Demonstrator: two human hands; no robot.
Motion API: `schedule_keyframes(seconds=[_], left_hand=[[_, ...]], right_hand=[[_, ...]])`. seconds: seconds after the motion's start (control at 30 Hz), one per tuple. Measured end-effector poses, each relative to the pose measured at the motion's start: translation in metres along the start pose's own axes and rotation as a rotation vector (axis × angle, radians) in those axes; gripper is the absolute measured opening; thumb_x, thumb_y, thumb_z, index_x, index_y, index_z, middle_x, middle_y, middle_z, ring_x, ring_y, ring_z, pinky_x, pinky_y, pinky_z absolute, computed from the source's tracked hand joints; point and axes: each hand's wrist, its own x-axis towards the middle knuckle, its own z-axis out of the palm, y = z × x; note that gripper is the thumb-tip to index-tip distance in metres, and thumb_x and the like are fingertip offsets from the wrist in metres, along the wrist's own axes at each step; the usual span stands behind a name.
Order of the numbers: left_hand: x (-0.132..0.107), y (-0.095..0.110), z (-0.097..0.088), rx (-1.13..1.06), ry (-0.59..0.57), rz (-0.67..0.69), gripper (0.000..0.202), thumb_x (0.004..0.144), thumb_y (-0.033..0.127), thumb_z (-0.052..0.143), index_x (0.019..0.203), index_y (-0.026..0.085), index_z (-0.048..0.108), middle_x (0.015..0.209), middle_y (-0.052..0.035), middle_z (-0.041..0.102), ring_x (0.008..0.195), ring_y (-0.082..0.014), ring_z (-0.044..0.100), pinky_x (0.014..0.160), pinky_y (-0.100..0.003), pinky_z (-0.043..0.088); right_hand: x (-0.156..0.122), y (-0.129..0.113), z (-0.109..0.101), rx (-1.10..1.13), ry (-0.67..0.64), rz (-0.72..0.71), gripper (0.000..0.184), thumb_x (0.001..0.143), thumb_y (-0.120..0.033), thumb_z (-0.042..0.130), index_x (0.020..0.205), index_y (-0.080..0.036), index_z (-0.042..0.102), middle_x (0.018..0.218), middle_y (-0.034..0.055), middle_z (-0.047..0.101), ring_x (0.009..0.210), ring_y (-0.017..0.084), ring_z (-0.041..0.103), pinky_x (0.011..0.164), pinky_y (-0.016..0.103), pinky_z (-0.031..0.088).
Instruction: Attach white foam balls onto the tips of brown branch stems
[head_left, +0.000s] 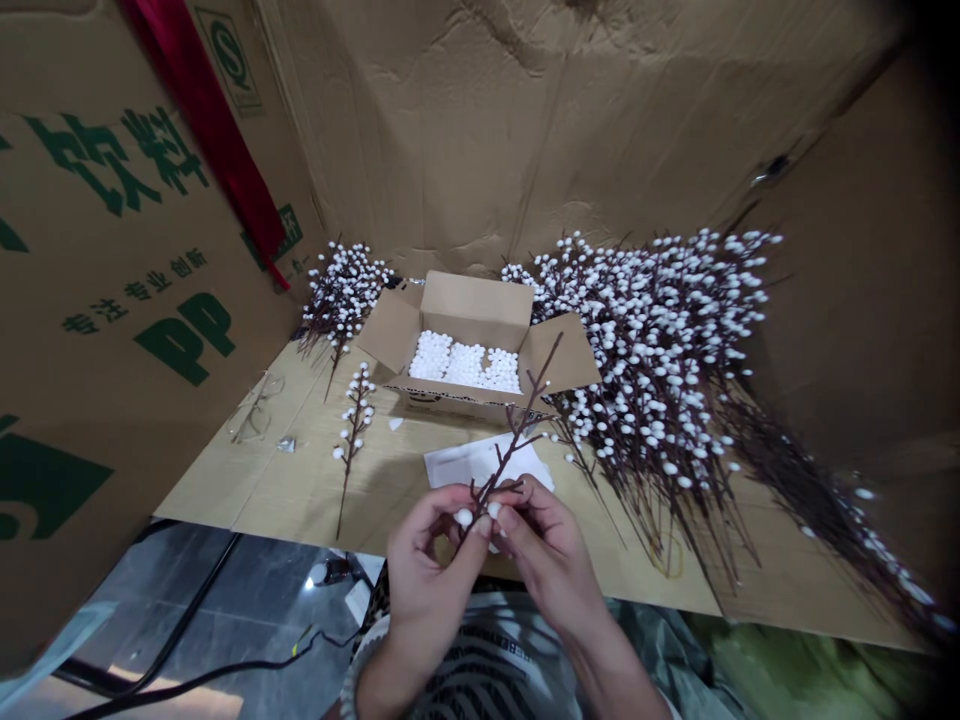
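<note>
This spot is serving as a makeshift handicraft workstation, likely in a small workshop, not a shop or kitchen. Flattened cardboard panels [112, 300] printed with green Chinese characters are walling in a work surface covered with cardboard sheeting [285, 490]. Heaps of artificial white-berry branches [660, 340] are lying across it, beside an open cardboard carton [472, 310] holding white foam balls [465, 362]. Below the edge, a grey tiled floor [187, 590] is showing, with a black cable [217, 672] running across it.
</note>
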Motion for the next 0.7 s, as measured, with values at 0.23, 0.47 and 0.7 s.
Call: schedule_keyframes(seconds=[0.23, 0.47, 0.7], left_hand=[[0.001, -0.006, -0.003, -0.101, -0.083, -0.023, 0.012, 0.068, 0.018, 0.075, 0.08, 0.017, 0.073, 0.066, -0.0005, 0.067, 0.053, -0.0088, 0.052, 0.047, -0.015, 0.046], [0.0, -0.014, -0.009, -0.271, -0.099, -0.092, 0.022, 0.074, 0.038, 0.074, 0.085, 0.019, 0.074, 0.073, -0.005, 0.073, 0.046, -0.0085, 0.054, 0.034, -0.013, 0.044], [-0.001, -0.008, -0.005, -0.297, -0.118, -0.125, 0.024, 0.075, 0.042, 0.073, 0.082, 0.019, 0.072, 0.064, -0.0004, 0.065, 0.046, -0.0086, 0.054, 0.03, -0.011, 0.042]], right_hand=[[0.002, -0.008, 0.002, 0.075, 0.031, 0.011, 0.02, 0.071, -0.036, 0.078, 0.076, -0.019, 0.068, 0.064, -0.0027, 0.059, 0.049, 0.006, 0.045, 0.045, 0.017, 0.038], [0.01, -0.016, -0.006, 0.251, 0.261, 0.124, 0.028, 0.048, -0.031, 0.091, 0.066, -0.019, 0.072, 0.067, -0.0004, 0.066, 0.051, 0.007, 0.056, 0.051, 0.017, 0.05], [0.017, -0.018, -0.006, 0.23, 0.162, 0.141, 0.025, 0.05, -0.026, 0.09, 0.067, -0.019, 0.074, 0.075, 0.0015, 0.072, 0.06, 0.009, 0.065, 0.058, 0.018, 0.055]])
